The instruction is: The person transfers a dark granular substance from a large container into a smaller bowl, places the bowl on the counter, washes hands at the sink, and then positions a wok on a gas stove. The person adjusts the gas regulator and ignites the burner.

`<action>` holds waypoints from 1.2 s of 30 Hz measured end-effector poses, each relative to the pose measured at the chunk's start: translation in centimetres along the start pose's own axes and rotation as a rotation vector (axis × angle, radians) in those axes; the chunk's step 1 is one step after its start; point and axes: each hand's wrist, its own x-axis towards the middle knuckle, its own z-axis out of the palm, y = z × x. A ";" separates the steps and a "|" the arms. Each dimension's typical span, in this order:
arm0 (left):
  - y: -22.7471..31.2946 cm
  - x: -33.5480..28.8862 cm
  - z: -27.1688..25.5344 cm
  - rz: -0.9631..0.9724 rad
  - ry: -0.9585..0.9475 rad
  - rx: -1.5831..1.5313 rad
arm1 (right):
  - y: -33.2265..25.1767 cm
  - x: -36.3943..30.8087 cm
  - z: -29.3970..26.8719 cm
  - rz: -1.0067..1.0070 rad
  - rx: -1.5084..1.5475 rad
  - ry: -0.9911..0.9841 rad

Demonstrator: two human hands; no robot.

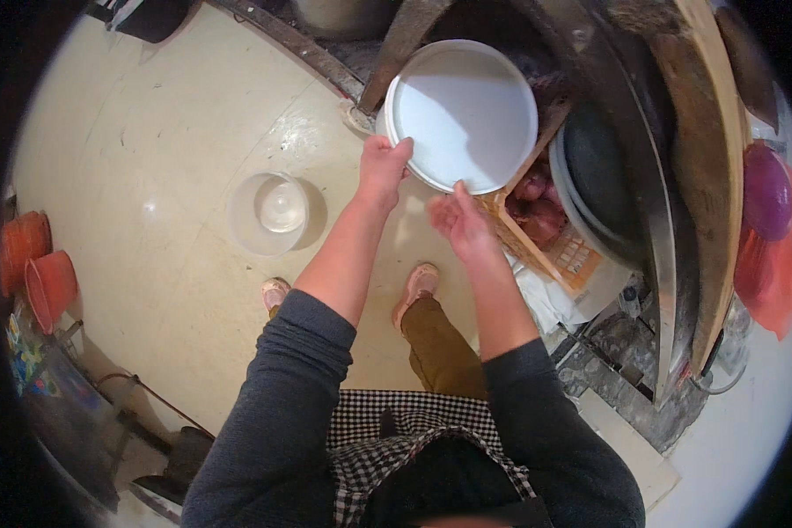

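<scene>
Lid (480,101), round and white, is shown in the head view just beyond both hands; its near-left rim is pinched by the left hand (385,172), while the right hand (466,231), grip loosely spread, is held at the near edge.

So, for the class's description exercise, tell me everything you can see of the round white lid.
The round white lid looks like smooth plastic, with a broad flat face inside a raised rim. Bright and shaded patches cross its face. It is held face up in front of the person; in this view its near edge borders the orange crate. The left hand grips its left edge, and the right hand has its thumb at the near rim. What lies underneath is mostly hidden.
</scene>
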 end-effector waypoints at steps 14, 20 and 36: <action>-6.6 -5.1 -1.4 -0.043 0.039 -0.328 | -14.9 9.6 0.0 -0.767 -1.348 0.247; -6.5 -5.1 -2.4 -0.095 -0.068 -0.508 | -14.4 10.6 -0.7 -0.869 -1.286 0.276; -4.6 -5.5 -2.4 -0.212 0.012 -0.469 | -13.0 9.3 -1.8 -1.175 -1.500 0.453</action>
